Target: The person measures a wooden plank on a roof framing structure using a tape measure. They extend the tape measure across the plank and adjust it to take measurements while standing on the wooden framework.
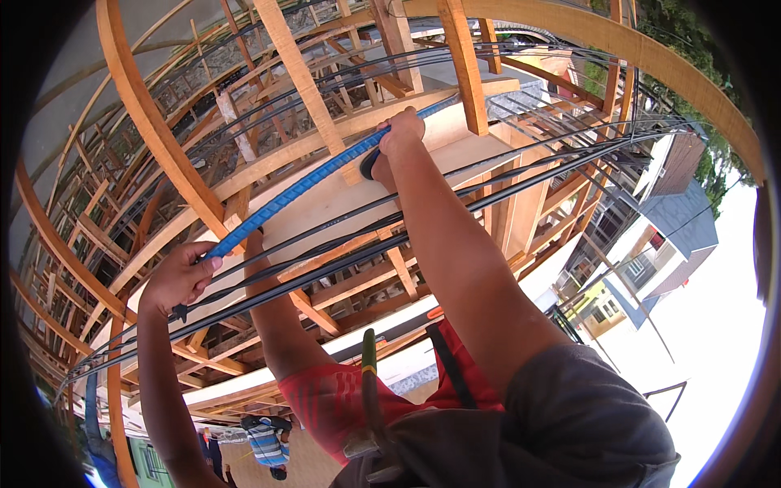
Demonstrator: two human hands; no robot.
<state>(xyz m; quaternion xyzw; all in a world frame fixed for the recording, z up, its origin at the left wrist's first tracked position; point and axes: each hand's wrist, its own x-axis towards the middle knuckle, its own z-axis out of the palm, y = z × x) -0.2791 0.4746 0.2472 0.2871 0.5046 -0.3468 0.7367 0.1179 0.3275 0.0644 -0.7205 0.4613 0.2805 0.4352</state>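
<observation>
A long blue ribbed tube [313,180] slants across the middle of the view, rising from left to right. My left hand [181,278] pinches its lower end between thumb and fingers. Farther up and to the right, my right hand [404,132] is closed around the same tube, which continues past it toward a wooden post. Several black cables [358,210] run just below the tube, passing near my left hand and under my right forearm. Whether a cable lies inside the tube cannot be seen.
Timber posts [159,122] and beams surround me, with a pale board [472,154] near my sandalled foot [379,169]. More cables [390,61] cross behind. A green-tipped dark handle [369,354] hangs at my waist. Far below stands a person in a striped shirt [268,443]. Houses [667,228] lie right.
</observation>
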